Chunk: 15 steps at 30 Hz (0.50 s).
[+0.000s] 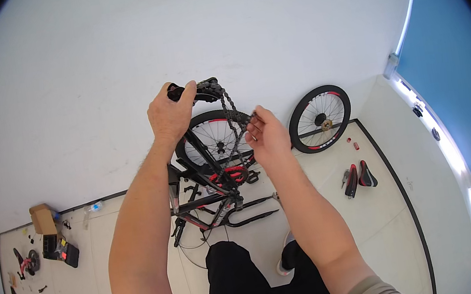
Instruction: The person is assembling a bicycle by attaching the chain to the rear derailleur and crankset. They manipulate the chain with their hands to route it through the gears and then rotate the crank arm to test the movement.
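Observation:
A black and red bicycle frame (220,206) is in front of me, with a red chainring (233,175) low on it. Raised high, my left hand (169,114) is closed around a black part (203,91) at the frame's upper end, which looks like the rear end with a derailleur. From that part a dark bicycle chain (228,107) hangs in loops toward the chainring. My right hand (268,136) has its fingertips pinched on the chain's right side, beside the left hand and a little lower.
Against the white wall lean one wheel (220,143) behind the frame and another wheel (323,119) to the right. Two saddle-shaped red and black parts (358,178) lie on the tiles. At left are a cardboard box (45,219), a black case (60,251) and a plastic bottle (94,207).

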### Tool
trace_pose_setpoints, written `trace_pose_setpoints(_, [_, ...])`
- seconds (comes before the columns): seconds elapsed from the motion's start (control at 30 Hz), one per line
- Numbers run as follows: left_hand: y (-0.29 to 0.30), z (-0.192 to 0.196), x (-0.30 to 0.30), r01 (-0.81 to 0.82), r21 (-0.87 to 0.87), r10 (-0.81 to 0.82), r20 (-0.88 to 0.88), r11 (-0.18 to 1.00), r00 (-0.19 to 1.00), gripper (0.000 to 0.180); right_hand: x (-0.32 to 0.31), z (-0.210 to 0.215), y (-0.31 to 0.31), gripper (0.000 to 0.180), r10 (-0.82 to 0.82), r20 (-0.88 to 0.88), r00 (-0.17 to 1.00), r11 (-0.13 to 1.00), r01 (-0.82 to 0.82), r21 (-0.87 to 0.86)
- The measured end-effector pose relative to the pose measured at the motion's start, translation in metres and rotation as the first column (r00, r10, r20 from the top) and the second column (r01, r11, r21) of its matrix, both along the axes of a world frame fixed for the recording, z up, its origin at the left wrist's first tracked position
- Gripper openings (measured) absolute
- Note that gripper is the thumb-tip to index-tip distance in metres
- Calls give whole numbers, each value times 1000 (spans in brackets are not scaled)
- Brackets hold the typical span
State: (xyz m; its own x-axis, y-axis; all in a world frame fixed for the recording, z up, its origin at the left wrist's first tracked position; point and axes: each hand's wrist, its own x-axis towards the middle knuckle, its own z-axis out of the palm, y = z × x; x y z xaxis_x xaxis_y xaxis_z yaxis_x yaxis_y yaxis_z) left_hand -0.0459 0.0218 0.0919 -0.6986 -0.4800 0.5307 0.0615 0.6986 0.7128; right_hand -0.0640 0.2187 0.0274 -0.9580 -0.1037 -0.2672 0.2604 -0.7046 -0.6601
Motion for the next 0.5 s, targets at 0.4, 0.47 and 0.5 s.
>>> trace_pose_setpoints(0.4, [2,2,2,4,1,-4,15,1000,1000,49,1,-63,41,23,15,264,964,907,98,-409])
trace_pose_setpoints(0.47, [2,3,3,5,8,-6,20,1000,1000,49,2,-61,39,21,27,219,975,903,70,-423])
trace_pose_setpoints(0.5, [2,3,3,7,10,-7,27,1000,1000,49,1,-61,38,21,36,185,982,904,48,-426])
